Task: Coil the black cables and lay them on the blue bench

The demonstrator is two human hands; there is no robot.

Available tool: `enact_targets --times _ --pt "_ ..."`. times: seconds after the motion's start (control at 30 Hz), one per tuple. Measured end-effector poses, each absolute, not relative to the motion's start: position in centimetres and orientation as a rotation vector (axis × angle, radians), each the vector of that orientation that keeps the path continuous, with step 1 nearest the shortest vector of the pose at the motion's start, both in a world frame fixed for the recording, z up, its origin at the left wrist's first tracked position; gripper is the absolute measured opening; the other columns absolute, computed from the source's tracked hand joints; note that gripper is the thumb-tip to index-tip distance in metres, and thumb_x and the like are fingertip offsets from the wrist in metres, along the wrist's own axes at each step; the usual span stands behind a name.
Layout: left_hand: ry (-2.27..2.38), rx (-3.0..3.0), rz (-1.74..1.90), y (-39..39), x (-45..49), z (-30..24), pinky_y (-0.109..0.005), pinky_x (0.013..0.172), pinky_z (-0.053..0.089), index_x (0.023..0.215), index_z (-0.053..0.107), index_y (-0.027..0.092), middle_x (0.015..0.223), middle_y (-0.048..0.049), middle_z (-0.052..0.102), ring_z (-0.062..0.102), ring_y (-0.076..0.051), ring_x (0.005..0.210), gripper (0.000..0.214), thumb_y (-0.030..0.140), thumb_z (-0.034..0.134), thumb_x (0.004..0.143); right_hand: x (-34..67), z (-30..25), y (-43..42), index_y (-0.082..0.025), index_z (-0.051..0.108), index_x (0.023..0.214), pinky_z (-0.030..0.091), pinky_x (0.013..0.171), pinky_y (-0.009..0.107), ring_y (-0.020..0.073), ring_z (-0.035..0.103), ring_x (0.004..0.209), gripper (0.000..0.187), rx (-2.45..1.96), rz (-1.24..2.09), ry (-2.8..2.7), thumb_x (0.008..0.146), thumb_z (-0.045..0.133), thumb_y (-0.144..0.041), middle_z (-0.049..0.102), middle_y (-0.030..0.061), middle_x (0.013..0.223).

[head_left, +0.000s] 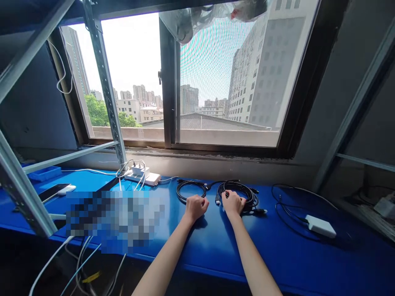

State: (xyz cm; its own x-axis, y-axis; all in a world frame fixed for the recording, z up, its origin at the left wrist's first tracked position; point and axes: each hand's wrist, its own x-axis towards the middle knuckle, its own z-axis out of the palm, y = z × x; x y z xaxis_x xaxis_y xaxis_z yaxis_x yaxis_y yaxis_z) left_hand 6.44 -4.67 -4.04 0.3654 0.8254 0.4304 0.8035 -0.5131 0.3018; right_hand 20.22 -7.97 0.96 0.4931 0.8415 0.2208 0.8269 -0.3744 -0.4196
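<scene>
Two coils of black cable lie side by side on the blue tabletop. My left hand (196,206) is closed in a fist at the near right side of the smaller left coil (177,192); what its fingers hold, if anything, is hidden. Over the left part of the larger right coil (251,193), my right hand (233,203) has its fingers curled around the black cable. A plug with a metal end (217,200) lies just left of that hand. Another cable end (261,211) points right, beyond the coil.
A white box with a black cable (321,226) lies at the right. On the left are a white power strip (151,179), a phone (55,191), a metal shelf post (106,78) and a blurred patch. Cables hang below the blue table's front edge (212,273). A window stands behind.
</scene>
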Motion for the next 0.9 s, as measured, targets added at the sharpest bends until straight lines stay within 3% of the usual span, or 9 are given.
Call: enact_targets --times 0.17,0.4,0.57,0.7,0.9 --pt "1.637 2.537 0.816 -5.8 6.3 -3.7 -0.032 0.075 0.051 0.102 0.057 0.014 0.099 -0.0052 0.06 0.058 -0.013 0.084 0.028 0.038 0.049 0.087 20.1 1.1 -8.4 -0.015 0.055 0.113 0.048 0.085 0.04 0.0186 0.056 0.1 0.031 -2.258 0.053 -1.387 0.089 0.052 -0.034 0.056 0.0081 0.113" --pt "1.689 2.569 0.893 -7.0 7.0 -1.5 -0.03 0.075 0.044 0.057 0.057 0.017 0.06 -0.0028 0.059 0.056 -0.015 0.07 0.027 0.022 0.048 0.081 20.0 1.5 -8.2 -0.015 0.055 0.113 0.047 0.086 0.041 0.0188 0.056 0.1 0.031 -2.255 0.074 -1.37 0.089 0.052 -0.034 0.056 0.008 0.113" --pt "1.73 2.54 0.965 -7.4 6.7 -0.6 -0.031 0.082 0.04 0.071 0.059 0.018 0.073 -0.0041 0.062 0.054 -0.019 0.089 0.012 0.019 0.048 0.077 20.1 1.5 -7.7 -0.014 0.055 0.112 0.047 0.087 0.041 0.0186 0.056 0.1 0.031 -2.272 0.084 -1.373 0.089 0.052 -0.034 0.057 0.0078 0.112" --pt "1.827 2.446 0.888 -7.0 6.8 -0.5 -0.034 0.085 0.04 0.087 0.058 0.016 0.092 -0.0081 0.061 0.053 -0.022 0.095 0.016 0.018 0.046 0.077 20.3 1.3 -7.4 -0.014 0.057 0.109 0.045 0.088 0.041 0.0183 0.056 0.099 0.03 -2.294 0.089 -1.397 0.089 0.052 -0.035 0.058 0.0072 0.109" --pt "1.86 2.355 0.645 -6.4 7.0 -0.7 -0.034 0.081 0.042 0.092 0.059 0.014 0.097 -0.0104 0.061 0.054 -0.023 0.093 0.022 0.02 0.044 0.077 20.9 0.6 -6.6 -0.02 0.068 0.095 0.041 0.086 0.038 0.0209 0.06 0.092 0.025 -2.286 0.064 -1.439 0.085 0.048 -0.032 0.066 0.0078 0.096"
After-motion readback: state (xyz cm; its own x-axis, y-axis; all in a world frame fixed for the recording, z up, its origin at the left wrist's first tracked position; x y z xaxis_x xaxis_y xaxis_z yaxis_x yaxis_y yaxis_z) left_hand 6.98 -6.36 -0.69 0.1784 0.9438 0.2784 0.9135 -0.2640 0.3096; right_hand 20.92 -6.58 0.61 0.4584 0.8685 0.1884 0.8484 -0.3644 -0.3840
